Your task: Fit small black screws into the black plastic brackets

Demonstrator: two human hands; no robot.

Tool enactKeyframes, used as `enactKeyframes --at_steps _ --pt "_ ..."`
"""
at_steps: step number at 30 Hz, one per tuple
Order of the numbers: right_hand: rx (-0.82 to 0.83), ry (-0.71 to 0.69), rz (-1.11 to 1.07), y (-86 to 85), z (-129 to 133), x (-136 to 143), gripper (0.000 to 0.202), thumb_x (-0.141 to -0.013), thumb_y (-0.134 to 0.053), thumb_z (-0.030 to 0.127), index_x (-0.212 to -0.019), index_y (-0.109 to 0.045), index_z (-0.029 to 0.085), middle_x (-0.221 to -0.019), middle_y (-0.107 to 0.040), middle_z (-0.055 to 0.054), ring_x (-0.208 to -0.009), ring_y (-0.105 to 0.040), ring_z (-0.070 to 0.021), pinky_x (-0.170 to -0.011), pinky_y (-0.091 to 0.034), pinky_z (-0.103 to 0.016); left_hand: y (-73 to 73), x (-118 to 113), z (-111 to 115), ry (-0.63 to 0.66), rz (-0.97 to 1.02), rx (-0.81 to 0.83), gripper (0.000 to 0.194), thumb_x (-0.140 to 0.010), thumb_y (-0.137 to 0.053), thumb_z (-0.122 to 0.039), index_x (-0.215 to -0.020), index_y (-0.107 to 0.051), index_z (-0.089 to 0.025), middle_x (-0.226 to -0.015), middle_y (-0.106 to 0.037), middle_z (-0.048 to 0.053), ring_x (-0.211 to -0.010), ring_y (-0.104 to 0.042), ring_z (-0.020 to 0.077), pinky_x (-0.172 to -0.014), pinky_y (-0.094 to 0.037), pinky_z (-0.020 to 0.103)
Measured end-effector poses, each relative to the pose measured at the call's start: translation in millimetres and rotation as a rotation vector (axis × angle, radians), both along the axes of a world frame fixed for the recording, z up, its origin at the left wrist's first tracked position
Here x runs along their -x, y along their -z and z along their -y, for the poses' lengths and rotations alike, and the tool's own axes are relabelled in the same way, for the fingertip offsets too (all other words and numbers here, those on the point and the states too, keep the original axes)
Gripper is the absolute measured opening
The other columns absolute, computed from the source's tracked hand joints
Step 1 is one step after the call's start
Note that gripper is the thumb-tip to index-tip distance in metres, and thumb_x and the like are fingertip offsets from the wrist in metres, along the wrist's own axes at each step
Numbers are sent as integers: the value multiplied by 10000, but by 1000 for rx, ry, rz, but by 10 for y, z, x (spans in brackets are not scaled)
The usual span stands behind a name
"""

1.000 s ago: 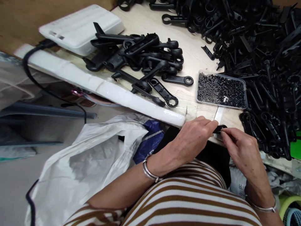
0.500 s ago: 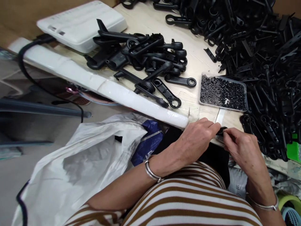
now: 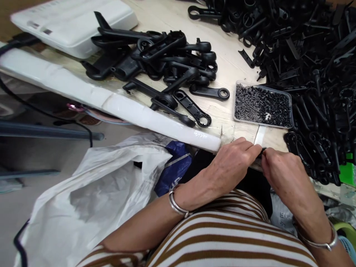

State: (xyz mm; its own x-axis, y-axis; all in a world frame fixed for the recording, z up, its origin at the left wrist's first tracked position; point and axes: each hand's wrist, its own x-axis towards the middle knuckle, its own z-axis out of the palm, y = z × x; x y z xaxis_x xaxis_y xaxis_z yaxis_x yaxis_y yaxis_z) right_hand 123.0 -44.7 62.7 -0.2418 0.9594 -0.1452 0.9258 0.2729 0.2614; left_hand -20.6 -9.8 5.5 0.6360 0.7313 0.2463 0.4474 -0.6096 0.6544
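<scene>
At the table's front edge my left hand (image 3: 232, 161) is closed, fingers pinched on a small black plastic part (image 3: 263, 151). My right hand (image 3: 286, 172) is closed on the same part from the other side, its knuckles almost touching my left fingertips. Most of the part is hidden behind the fingers, so its full shape does not show. Just beyond the hands is a clear shallow box (image 3: 235, 118) of small silvery and black pieces. A white strip (image 3: 259, 135) lies between the box and my fingers.
Black ring-ended plastic arms lie in a pile (image 3: 155, 55) at the left and a bigger heap (image 3: 311, 66) at the right. A white device (image 3: 75, 26) stands at the back left. White padding (image 3: 116, 105) lines the table edge, above an open white bag (image 3: 97, 196).
My right hand has turned and its fingers have curled in closer to my left hand, covering more of the black part. The view has shifted slightly.
</scene>
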Motion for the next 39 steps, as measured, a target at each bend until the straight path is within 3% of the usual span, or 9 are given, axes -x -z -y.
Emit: enactKeyframes --at_steps 4,6,9,12,17,21,27,32,39 --pt "-12 91 -25 13 -16 58 196 -797 -495 19 -717 -610 156 -552 -631 -92 -437 -595 -226 -427 -302 -310 47 -4 7 -49 16 -15 143 -868 -544 -35 -925 -607 -150 -838 -669 39 -833 -610 197 -735 -514 312" --pt "33 170 -248 43 -10 -43 187 -847 -512 86 -727 -632 166 -557 -648 -59 -459 -614 -200 -457 -371 -291 70 -6 15 -79 41 -32 118 -866 -575 -58 -931 -599 -154 -818 -667 33 -822 -614 190 -713 -508 298" --pt "97 367 -766 115 44 -258 181 -898 -564 266 -785 -682 188 -525 -650 9 -484 -638 -153 -531 -487 -253 101 -21 37 -137 100 -53 119 -854 -638 -101 -946 -596 -163 -795 -672 17 -782 -619 170 -681 -496 270" --pt "3 616 -1189 201 128 -374 233 -857 -651 388 -910 -689 164 -598 -687 -2 -520 -667 -153 -548 -568 -264 109 -53 65 -197 171 -97 69 -868 -638 -131 -915 -604 -168 -775 -674 13 -742 -620 153 -672 -494 257" --pt "-50 787 -1595 315 179 -300 516 -737 -777 390 -1165 -576 185 -809 -741 -30 -650 -722 -182 -621 -638 -330 59 -106 102 -264 262 -178 50 -931 -566 -163 -960 -606 -156 -793 -690 18 -748 -625 135 -699 -503 242" --pt "3 831 -1827 361 141 -212 534 -703 -801 337 -1164 -568 200 -927 -736 -34 -724 -725 -170 -705 -643 -350 19 -128 116 -272 279 -230 99 -961 -529 -194 -904 -599 -155 -760 -680 17 -714 -613 128 -683 -497 234" --pt "-48 941 -1910 395 78 -138 441 -632 -819 264 -1025 -638 179 -852 -722 -22 -718 -695 -153 -639 -616 -273 4 -151 154 -267 306 -250 35 -939 -562 -159 -925 -595 -163 -773 -685 6 -709 -611 118 -698 -500 229" --pt "-104 895 -1859 448 13 -114 382 -654 -773 236 -1010 -647 175 -872 -719 -41 -730 -675 -146 -630 -567 -239 19 -173 164 -290 331 -247 56 -916 -573 -111 -924 -601 -159 -795 -700 16 -720 -634 121 -705 -511 235" --pt "-8 877 -1906 445 -17 -88 423 -649 -768 295 -1042 -635 210 -885 -667 -12 -771 -627 -144 -667 -537 -249 63 -159 143 -315 334 -255 110 -887 -616 -105 -986 -597 -148 -822 -706 24 -735 -642 129 -713 -527 231"
